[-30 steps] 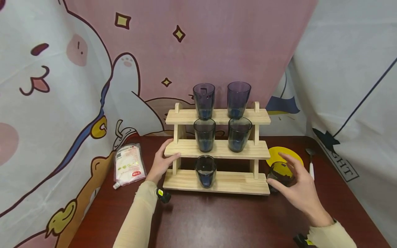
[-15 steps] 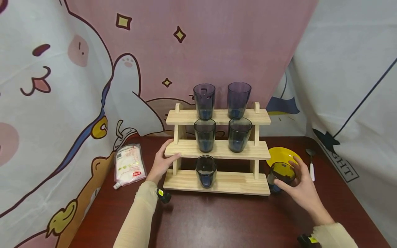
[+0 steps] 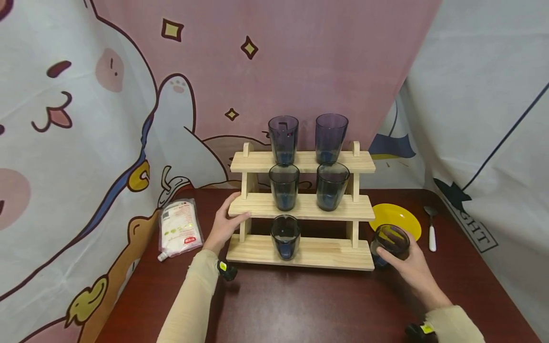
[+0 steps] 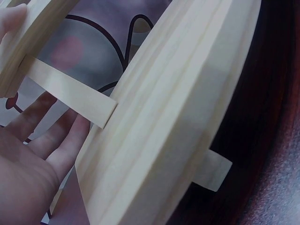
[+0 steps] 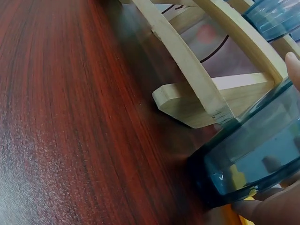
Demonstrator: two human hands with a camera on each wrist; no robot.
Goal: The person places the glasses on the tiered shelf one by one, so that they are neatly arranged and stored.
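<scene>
A three-tier wooden display shelf [image 3: 328, 252] stands mid-table. My left hand [image 3: 222, 227] grips the left end of its middle tier; in the left wrist view the thumb [image 4: 11, 18] lies on the board and the other fingers reach behind it. Beyond the shelf's right end, my right hand [image 3: 415, 272] holds a dark tinted drinking glass [image 3: 383, 247], thumb on the near side and fingers round the far side. The glass is upright, its base close to the tabletop in the right wrist view. Two glasses stand on the top tier, two on the middle, and one glass [image 3: 285, 238] left of centre on the bottom.
A yellow plate [image 3: 401, 216] lies behind the held glass, with a white-handled spoon [image 3: 432, 233] to its right. A white spouted pouch [image 3: 180, 228] lies left of the shelf. Printed cloth [image 3: 356, 62] hangs behind and at both sides of the dark red table [image 3: 296, 305].
My right hand has lowered around the glass beside the shelf and its fingers have closed on it. The left hand stays on the shelf's end.
</scene>
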